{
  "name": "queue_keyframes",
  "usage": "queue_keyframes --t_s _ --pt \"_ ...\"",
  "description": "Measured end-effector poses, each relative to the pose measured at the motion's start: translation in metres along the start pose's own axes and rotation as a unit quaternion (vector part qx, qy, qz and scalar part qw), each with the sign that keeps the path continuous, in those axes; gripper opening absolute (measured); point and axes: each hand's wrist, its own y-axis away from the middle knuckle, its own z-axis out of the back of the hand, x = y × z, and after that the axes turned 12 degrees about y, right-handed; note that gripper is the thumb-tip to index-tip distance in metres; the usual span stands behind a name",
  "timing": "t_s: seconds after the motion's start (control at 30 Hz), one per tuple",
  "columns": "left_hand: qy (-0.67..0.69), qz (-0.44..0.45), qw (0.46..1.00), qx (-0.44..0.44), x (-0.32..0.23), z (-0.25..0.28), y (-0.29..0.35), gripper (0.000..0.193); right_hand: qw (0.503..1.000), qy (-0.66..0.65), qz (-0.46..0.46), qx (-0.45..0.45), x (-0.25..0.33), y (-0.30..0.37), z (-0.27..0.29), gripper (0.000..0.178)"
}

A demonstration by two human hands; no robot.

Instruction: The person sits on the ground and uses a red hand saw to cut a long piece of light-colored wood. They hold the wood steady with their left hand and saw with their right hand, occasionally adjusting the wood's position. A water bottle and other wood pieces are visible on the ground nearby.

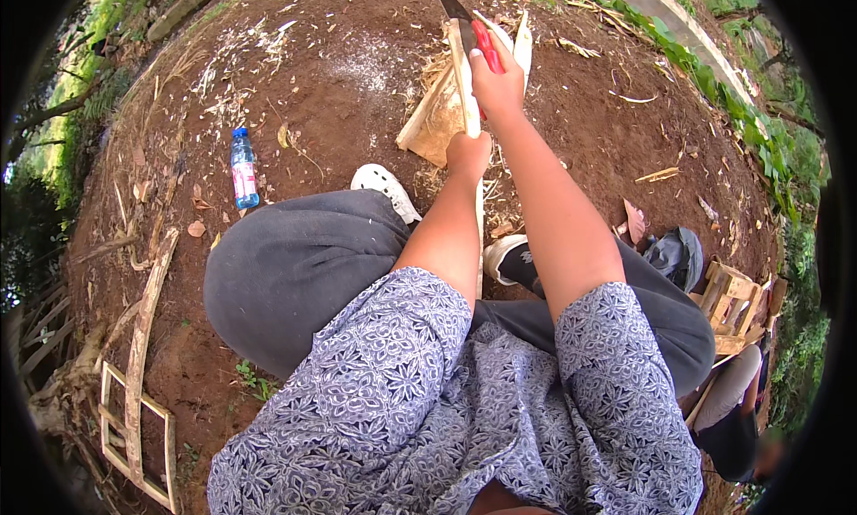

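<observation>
My right hand is closed round the red handle of what looks like a hand saw. Its dark blade tapers up and left to the top edge of the view; teeth cannot be made out. Just below, my left hand is wrapped round a long pale wooden strip, which runs from near the blade down between my legs. Behind the strip, a rough wooden block with split, splintered faces rests on the ground. Where the blade meets the wood, if it does, is hidden by the handle and hand.
A blue-capped plastic bottle stands or lies on the brown soil at left. A wooden frame and a long pole lie lower left. Right are a dark bag, a slatted wooden crate and another person.
</observation>
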Motion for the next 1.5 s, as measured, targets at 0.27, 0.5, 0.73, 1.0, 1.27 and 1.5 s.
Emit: queue_keyframes --t_s 0.27,0.5,0.73,1.0,1.27,1.5 --pt "-0.026 0.004 1.0 -0.009 0.008 -0.005 -0.002 0.045 0.986 -0.09 -0.121 0.075 0.078 0.098 0.12 0.051" --pt "-0.038 0.022 0.999 -0.032 0.0 0.002 0.009 0.044 0.999 -0.027 -0.033 0.0 0.053 0.045 0.051 0.048" --pt "-0.025 -0.01 0.999 0.025 0.003 -0.001 0.001 0.039 0.993 0.049 0.072 -0.075 -0.025 -0.072 -0.024 0.043" --pt "0.044 -0.018 0.999 0.017 0.009 0.008 -0.011 0.035 0.999 -0.017 0.004 0.051 0.0 0.057 0.053 0.056" --pt "0.081 -0.024 0.996 0.037 0.029 0.002 -0.027 0.041 0.993 0.069 0.098 0.017 0.051 0.087 0.067 0.05" --pt "0.04 0.007 0.996 0.075 0.003 0.001 0.003 0.042 0.992 0.118 0.027 -0.036 -0.015 -0.073 -0.035 0.041"
